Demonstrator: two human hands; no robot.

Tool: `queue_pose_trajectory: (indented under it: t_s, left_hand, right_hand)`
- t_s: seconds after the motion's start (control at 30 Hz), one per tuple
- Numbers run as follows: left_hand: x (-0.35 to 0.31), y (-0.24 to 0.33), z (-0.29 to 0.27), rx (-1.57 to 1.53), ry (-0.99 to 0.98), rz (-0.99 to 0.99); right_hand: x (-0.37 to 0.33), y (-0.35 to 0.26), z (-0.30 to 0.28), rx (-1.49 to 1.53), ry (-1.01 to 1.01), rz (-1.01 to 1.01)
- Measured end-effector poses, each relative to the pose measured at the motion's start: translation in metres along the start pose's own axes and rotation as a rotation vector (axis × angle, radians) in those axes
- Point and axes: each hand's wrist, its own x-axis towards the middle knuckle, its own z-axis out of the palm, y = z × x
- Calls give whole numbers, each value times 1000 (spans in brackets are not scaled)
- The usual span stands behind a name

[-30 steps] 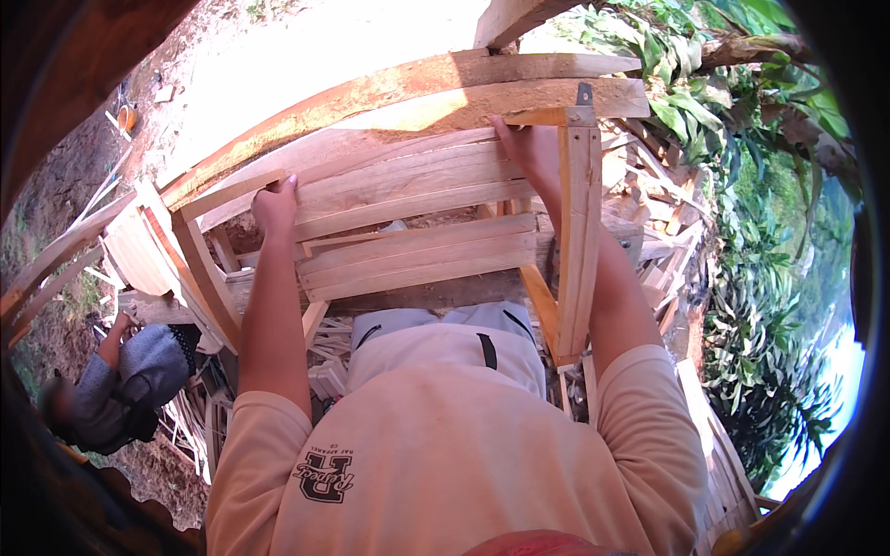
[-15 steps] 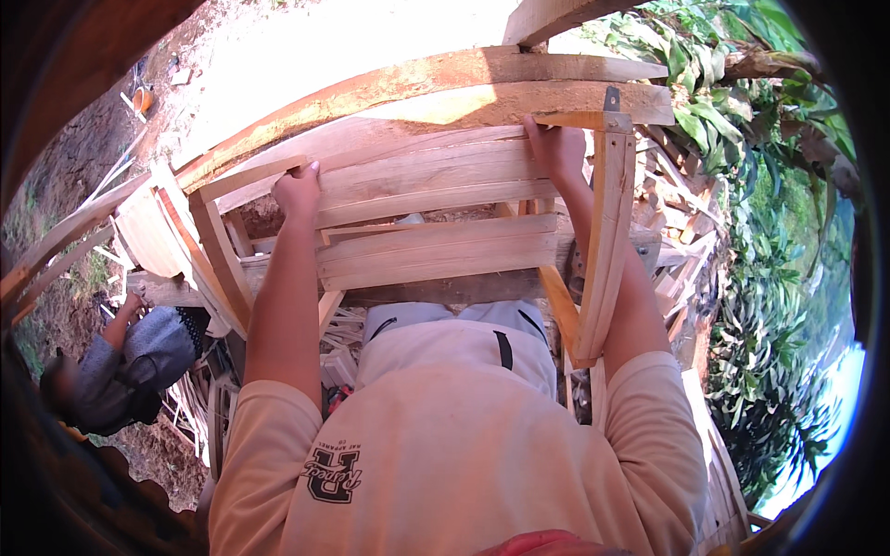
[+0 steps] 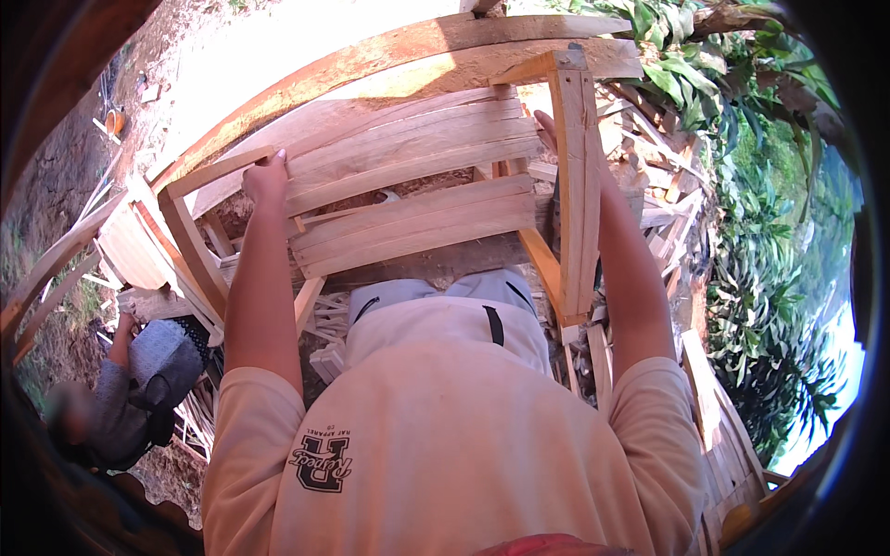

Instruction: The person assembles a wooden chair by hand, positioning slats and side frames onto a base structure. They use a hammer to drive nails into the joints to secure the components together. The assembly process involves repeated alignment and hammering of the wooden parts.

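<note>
A long curved wooden beam [image 3: 389, 51] arcs across the far side of the scene, and just near of it, in front of the person's chest, is the wooden slatted frame [image 3: 408, 185] that both hands hold. Since a second ago the frame has come higher and closer to the person, with its right upright rail [image 3: 577, 185] now reaching up over the beam's edge and the left hand shifted further left along the top; judged from that, the frame is being lifted or turned as one piece, not set down. Its slats run left to right, rising slightly toward the right, so its long axis lies across the view, while the two side rails point from near to far. The left hand [image 3: 267, 178] is closed over the far left corner, fingers curled on the top rail. The right hand [image 3: 549, 130] is mostly hidden behind the right upright; only its fingertips show against the slats, so how tightly it grips cannot be told. At the near left another person [image 3: 130, 389] crouches among loose offcuts [image 3: 329, 324], well apart from the frame. Green leafy plants [image 3: 769, 306] fill the right side.
</note>
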Motion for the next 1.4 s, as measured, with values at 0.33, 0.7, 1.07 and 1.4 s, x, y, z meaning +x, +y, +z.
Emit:
queue_pose_trajectory:
  t_s: [0.33, 0.7, 1.07, 1.4]
  left_hand:
    - [-2, 2, -7, -4, -25, 9]
    - [-5, 0, -6, -111, -12, 3]
    - [-23, 8, -21, -157, -70, 52]
    - [-75, 57, -21, -233, 168, -199]
  right_hand:
    - [-270, 84, -42, -188, 341, 408]
    - [-479, 156, -23, -253, 248, 951]
    - [-584, 155, -7, -312, 147, 1054]
    - [-592, 216, 8, -161, -37, 905]
